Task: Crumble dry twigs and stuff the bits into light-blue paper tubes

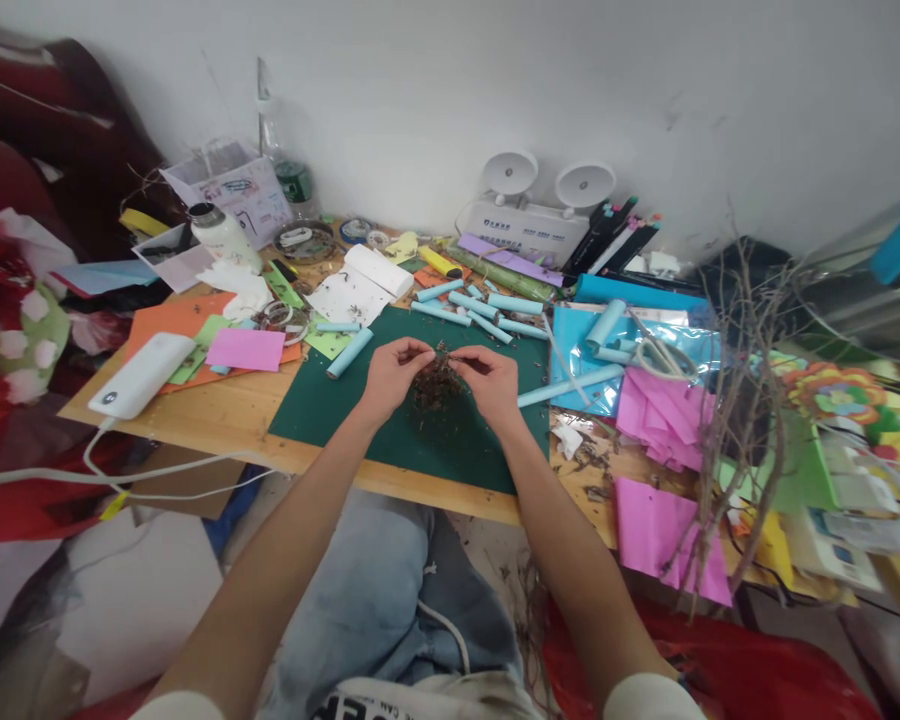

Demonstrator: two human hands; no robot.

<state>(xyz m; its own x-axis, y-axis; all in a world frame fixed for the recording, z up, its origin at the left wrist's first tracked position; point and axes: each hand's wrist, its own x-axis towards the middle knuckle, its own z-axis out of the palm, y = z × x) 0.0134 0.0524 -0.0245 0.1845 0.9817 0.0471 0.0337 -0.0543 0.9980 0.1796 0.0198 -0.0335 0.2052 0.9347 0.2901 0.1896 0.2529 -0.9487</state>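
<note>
My left hand (396, 378) and my right hand (493, 380) face each other over a green mat (322, 410), thumbs and forefingers pinched together. Between and below the fingertips is a small heap of brown, crumbly bits (435, 392) that look like dried plant matter. What each pinch holds is too small to make out. Light blue paper tubes (440, 313) lie on and behind the mat's far edge. One tube (350, 353) lies left of my left hand, and a longer one (570, 385) points towards the right hand.
A white power bank (142, 375) with a cable lies at the left, near a white bottle (225, 238). Behind stands a white twin-head lamp (529, 225). Bare twigs (750, 400) rise at the right beside pink paper (671, 535). The wooden table's front edge (420, 487) runs below my forearms.
</note>
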